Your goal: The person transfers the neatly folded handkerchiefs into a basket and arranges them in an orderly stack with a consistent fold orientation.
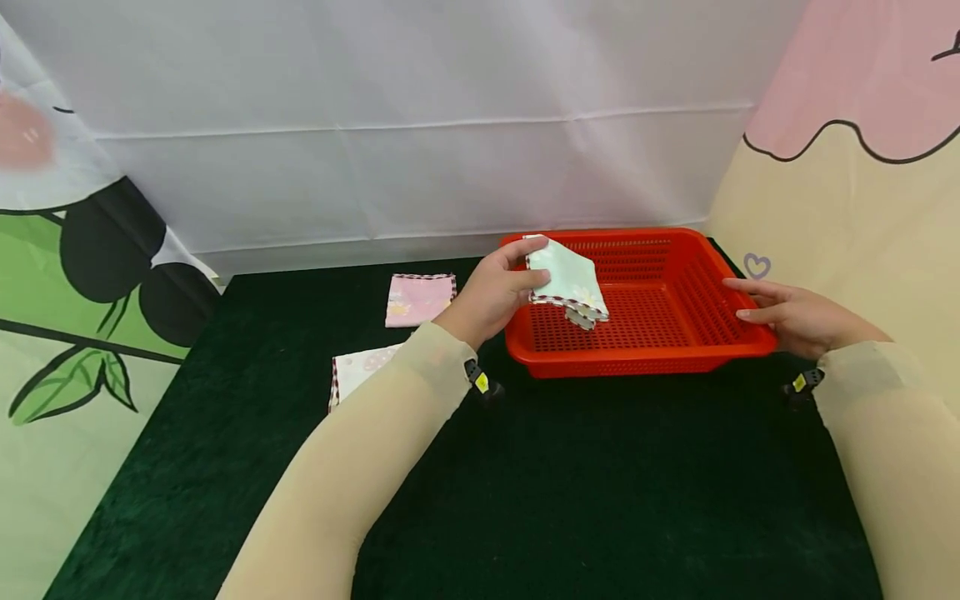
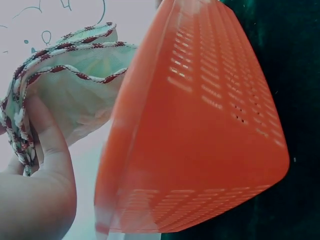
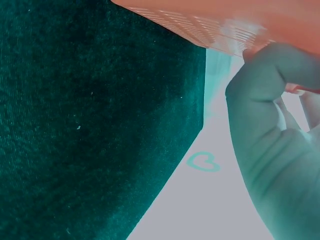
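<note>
One pale green cloth (image 1: 567, 273), one pink cloth (image 1: 416, 303) and one white cloth (image 1: 360, 371) make three folded cloths; one left hand (image 1: 489, 292) and one right hand (image 1: 798, 318) make two hands, with two sleeves (image 1: 367, 450) and two small black wrist devices (image 1: 476, 374); there is one red basket (image 1: 637, 363), one desk (image 1: 600, 483) and one printed heart (image 1: 757, 266)

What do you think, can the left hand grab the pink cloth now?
Probably not now: the left hand pinches the green cloth by the basket. But the pink cloth lies nearby with nothing seen on top, so once free, that hand likely could.
</note>
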A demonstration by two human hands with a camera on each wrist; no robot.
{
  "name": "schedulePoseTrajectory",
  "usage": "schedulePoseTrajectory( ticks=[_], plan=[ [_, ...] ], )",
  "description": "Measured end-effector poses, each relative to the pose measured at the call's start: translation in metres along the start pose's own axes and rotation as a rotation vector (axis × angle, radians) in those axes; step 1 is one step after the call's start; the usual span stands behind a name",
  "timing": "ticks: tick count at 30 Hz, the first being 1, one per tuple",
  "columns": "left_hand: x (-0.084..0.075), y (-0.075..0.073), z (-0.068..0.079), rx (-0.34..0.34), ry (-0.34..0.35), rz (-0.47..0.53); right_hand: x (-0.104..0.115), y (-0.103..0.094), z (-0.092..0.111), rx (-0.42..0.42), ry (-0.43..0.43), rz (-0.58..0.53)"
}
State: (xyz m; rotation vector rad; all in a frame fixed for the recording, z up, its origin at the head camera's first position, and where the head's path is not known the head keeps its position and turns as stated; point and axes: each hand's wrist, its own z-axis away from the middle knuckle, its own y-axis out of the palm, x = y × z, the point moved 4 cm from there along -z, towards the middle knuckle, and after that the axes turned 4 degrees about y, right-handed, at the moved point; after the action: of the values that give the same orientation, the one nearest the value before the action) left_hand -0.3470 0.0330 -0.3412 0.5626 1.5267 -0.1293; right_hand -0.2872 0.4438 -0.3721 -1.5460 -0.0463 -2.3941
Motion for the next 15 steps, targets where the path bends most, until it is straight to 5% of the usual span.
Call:
schedulePoseTrajectory(
  ticks=[15],
  plan=[
    [0.014, 0.013, -0.021, -0.02, -0.034, -0.1, -0.002, -0.001, -0.001, -0.006, 0.014, -0.009]
  ],
)
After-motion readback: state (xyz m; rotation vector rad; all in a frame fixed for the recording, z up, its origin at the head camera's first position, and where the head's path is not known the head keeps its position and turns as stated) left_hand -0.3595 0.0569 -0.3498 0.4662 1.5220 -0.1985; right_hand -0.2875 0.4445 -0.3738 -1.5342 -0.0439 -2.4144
